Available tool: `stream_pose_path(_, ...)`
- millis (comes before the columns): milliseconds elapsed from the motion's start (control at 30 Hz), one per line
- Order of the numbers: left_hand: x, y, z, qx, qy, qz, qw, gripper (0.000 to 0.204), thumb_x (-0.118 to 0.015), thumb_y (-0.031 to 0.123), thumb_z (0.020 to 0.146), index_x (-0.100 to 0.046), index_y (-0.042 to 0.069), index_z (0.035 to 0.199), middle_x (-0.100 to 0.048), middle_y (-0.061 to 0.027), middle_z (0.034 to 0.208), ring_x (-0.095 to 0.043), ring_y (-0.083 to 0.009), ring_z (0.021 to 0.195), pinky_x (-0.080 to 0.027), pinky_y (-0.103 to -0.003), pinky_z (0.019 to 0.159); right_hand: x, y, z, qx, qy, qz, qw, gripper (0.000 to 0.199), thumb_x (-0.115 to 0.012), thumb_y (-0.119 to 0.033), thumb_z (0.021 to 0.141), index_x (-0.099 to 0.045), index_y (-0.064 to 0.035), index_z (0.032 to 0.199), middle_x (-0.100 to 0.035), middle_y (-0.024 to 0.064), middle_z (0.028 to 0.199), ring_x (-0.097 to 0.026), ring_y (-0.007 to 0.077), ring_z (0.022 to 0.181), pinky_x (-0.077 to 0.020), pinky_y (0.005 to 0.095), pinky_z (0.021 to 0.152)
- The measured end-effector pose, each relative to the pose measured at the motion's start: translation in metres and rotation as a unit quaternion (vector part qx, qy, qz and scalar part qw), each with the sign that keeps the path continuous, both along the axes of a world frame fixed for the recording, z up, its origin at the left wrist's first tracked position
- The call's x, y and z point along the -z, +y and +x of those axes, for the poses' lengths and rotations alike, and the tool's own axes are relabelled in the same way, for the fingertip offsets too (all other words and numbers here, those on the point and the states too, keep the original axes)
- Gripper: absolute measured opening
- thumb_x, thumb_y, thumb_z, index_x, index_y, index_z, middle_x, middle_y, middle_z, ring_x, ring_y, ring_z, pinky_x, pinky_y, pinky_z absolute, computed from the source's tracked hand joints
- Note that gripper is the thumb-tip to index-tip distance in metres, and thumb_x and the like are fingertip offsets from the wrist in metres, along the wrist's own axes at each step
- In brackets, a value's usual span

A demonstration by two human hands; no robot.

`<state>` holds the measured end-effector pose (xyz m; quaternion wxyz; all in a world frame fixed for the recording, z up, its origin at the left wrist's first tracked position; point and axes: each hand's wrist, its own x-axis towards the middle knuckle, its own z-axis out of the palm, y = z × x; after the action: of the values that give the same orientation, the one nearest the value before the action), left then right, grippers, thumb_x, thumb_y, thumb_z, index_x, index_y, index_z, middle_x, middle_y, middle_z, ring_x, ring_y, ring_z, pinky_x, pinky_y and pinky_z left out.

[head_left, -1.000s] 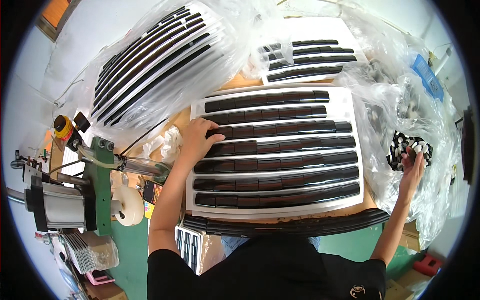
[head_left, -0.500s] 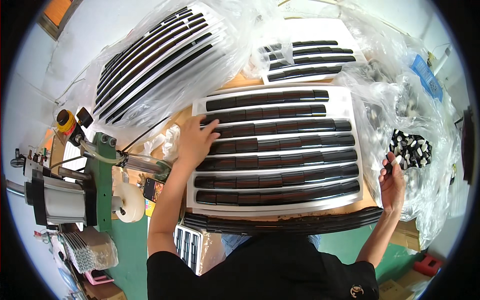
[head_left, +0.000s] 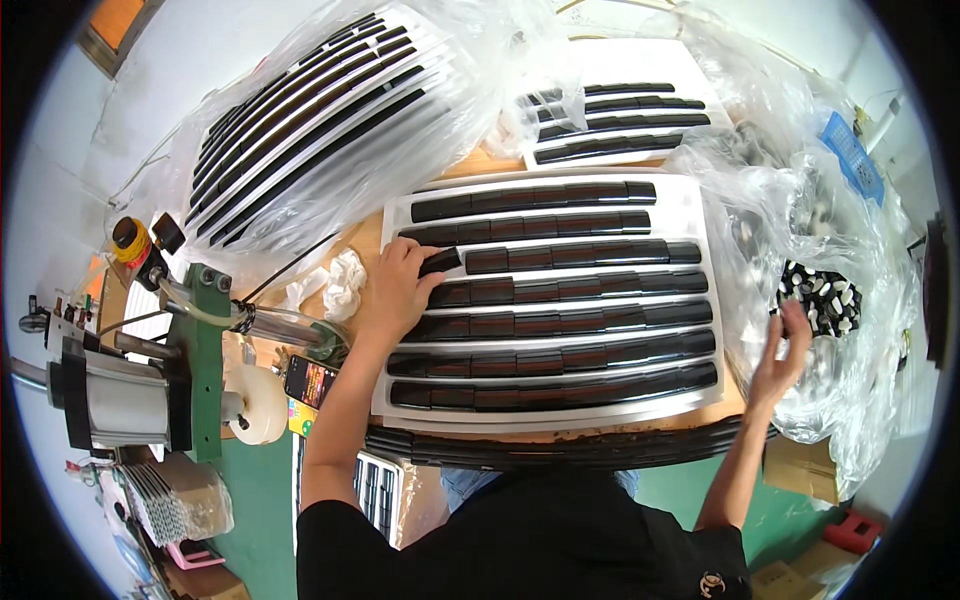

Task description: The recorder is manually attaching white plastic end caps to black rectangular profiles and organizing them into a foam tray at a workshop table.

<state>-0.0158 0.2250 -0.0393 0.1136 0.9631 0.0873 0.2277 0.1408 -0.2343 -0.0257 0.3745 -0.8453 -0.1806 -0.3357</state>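
Note:
My left hand (head_left: 400,290) is at the left end of the third row in the white tray (head_left: 388,405), its fingers closed on a glossy black rectangular piece (head_left: 438,262). That piece sits tilted, with a gap between it and the rest of its row (head_left: 580,257). On the right, my right hand (head_left: 784,352) is raised beside a pile of small black and white pieces (head_left: 828,300) lying in clear plastic. Its thumb and fingers look apart, slightly blurred, with nothing visible between them. Several more rows of black pieces fill the tray.
Behind, a plastic-wrapped stack of filled trays (head_left: 310,130) and another tray (head_left: 625,60) stand on the table. A green-framed machine (head_left: 208,370) with a pale roller is at left, near a phone (head_left: 310,382) and crumpled tissue (head_left: 345,284). Black strips (head_left: 580,447) line the front edge.
My left hand has closed on the end piece of the third row and tilted it away from its neighbours. My right hand, which held small pieces, has shifted slightly and its fingers have parted.

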Motion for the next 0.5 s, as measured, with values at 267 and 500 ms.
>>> stream_pose_path(267, -0.079, -0.134, -0.007, 0.116, 0.061, -0.698, 0.704, 0.026, -0.06, 0.014, 0.086, -0.04, 0.005, 0.1, -0.066, -0.0153, 0.079, -0.062, -0.015, 0.069, -0.044, -0.021, 0.058, -0.044, 0.149, -0.088, -0.361, 0.051, 0.043, 0.93, 0.074, -0.076, -0.022, 0.068, -0.04, 0.002, 0.128, -0.047, 0.0197, 0.124, -0.046, 0.0359, 0.115, -0.0369, 0.0427, 0.096)
stream_pose_path(500, -0.07, -0.176, -0.009, 0.168, 0.049, -0.681, 0.711, 0.029, -0.057, -0.001, 0.085, -0.033, 0.005, 0.099, -0.06, -0.0109, 0.087, -0.061, -0.0129, 0.074, -0.05, -0.023, 0.065, -0.04, 0.164, -0.093, -0.313, 0.015, -0.038, 0.949, 0.072, -0.074, -0.015, 0.06, -0.042, 0.0005, 0.122, -0.049, 0.0165, 0.119, -0.049, 0.0325, 0.107, -0.0371, 0.0416, 0.089)
